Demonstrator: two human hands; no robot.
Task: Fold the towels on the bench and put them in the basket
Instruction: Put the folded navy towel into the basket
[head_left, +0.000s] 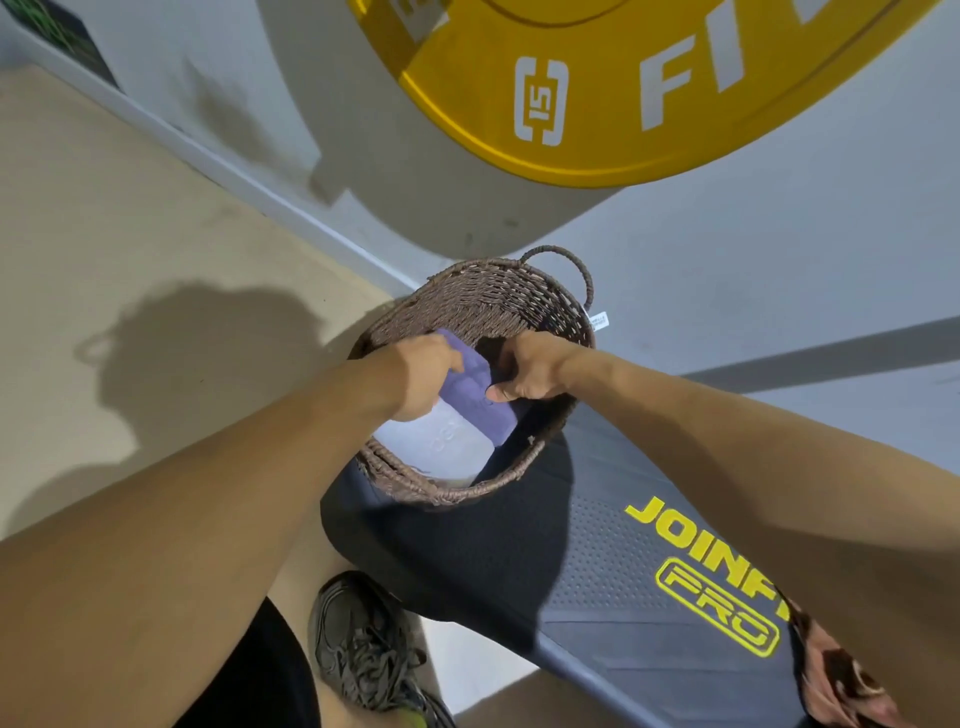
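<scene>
A brown woven basket (467, 291) with a loop handle stands on the far end of the black padded bench (597, 571). Both my hands reach into it. My left hand (421, 379) grips the left side of a folded purple towel (480, 392), and my right hand (524, 371) pinches its right side with the thumb on top. The purple towel lies over a folded white towel (436, 441) inside the basket. A reddish patterned towel (841, 675) lies on the bench at the lower right edge of view.
A large yellow weight plate (623, 104) hangs close overhead against the grey wall. Tan floor (130, 234) spreads to the left. My grey shoe (363, 649) stands on the floor beside the bench's left edge.
</scene>
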